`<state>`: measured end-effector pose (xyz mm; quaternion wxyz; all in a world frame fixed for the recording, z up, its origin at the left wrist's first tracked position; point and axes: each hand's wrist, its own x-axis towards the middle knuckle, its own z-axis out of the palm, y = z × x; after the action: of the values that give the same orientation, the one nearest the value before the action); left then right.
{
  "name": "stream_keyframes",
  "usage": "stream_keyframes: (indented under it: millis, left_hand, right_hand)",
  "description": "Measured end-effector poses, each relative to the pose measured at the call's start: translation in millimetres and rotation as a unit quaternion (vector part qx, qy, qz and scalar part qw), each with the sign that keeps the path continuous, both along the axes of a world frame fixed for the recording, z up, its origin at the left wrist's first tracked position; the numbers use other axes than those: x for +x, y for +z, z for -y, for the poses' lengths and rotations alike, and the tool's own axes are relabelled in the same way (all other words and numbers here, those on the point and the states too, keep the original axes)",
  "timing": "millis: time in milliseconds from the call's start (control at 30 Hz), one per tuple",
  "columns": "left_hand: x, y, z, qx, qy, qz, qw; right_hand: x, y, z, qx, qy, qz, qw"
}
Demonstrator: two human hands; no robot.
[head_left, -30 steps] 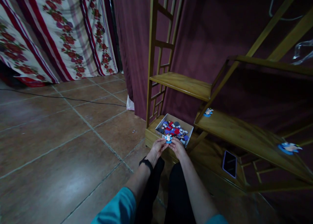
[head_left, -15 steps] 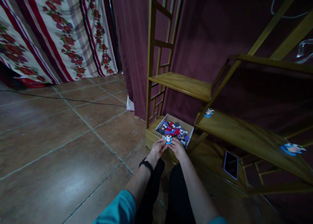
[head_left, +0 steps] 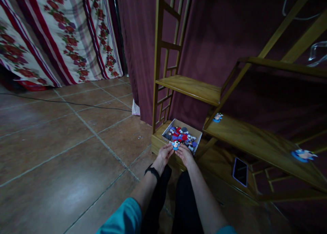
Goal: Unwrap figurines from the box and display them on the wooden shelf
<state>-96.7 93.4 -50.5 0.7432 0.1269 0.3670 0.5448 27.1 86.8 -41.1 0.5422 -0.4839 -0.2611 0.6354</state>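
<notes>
A small figurine [head_left: 175, 145] with a blue round base is pinched between my two hands, just in front of a cardboard box. My left hand [head_left: 165, 154] grips it from the left, a dark band round the wrist. My right hand [head_left: 185, 153] has its fingers closed on the figurine's right side. Behind them the open box [head_left: 198, 134] holds many small figurines [head_left: 180, 135] in red, purple, white and grey. Two similar blue-based figures stand on the shelf to the right, one figure [head_left: 217, 117] at its near left end and another figure [head_left: 303, 155] farther right.
The box stands on the low base of a wooden shelf unit [head_left: 189, 87]. A phone [head_left: 240, 172] with a purple edge lies on the lower board. A dark cable [head_left: 76, 104] crosses the tiled floor [head_left: 97, 159]. Dark red cloth [head_left: 143, 57] hangs behind.
Almost nothing differs. Both hands keep hold of the figurine at nearly the same spot, and the view has shifted very slightly.
</notes>
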Motion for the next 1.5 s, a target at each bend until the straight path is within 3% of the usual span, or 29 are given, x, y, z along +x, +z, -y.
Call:
stream_keyframes:
  millis: [533,867,1133,1500]
  left_hand:
    - [-0.3,7.2,2.6,-0.017,0.006,-0.018,1.000]
    - [-1.5,10.1,3.8,0.003,0.004,-0.014,1.000]
    - [-1.2,10.3,3.5,0.022,-0.018,-0.021,0.999]
    - [-1.6,8.7,2.7,0.028,-0.029,-0.022,0.999]
  right_hand:
    - [-2.7,9.2,1.7,-0.017,-0.014,-0.046,0.999]
    - [-2.4,12.4,3.9,0.032,0.022,-0.013,0.999]
    - [-6.7,17.6,6.0,0.069,0.004,0.011,0.998]
    - [-7.9,12.3,4.5,0.068,0.009,0.015,0.998]
